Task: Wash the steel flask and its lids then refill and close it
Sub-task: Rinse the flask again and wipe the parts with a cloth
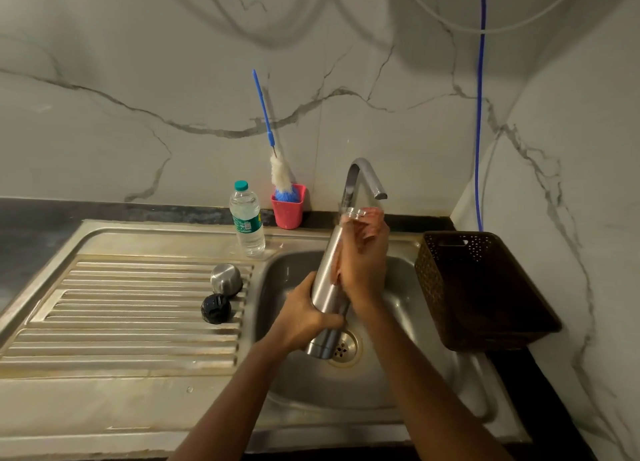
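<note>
Below marble walls, a domed steel cap [226,277] and a round black lid [215,308] are laid on the ribbed drainboard [121,308]. Over the sink [433,401] the tall steel flask [331,252] is gripped low by the left hand [304,316], higher by the right hand [363,270]. Washing is judged underway; rinsing is needed next.

No wording can be read from here; the green label [246,220] on the water bottle [248,239], centre frame, is too blurred.

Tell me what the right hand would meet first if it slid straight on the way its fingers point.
Probably the curved grey metal tap, whose spout end hangs just above the right hand's fingertips at the tall steel flask's mouth; depth unclear.
</note>
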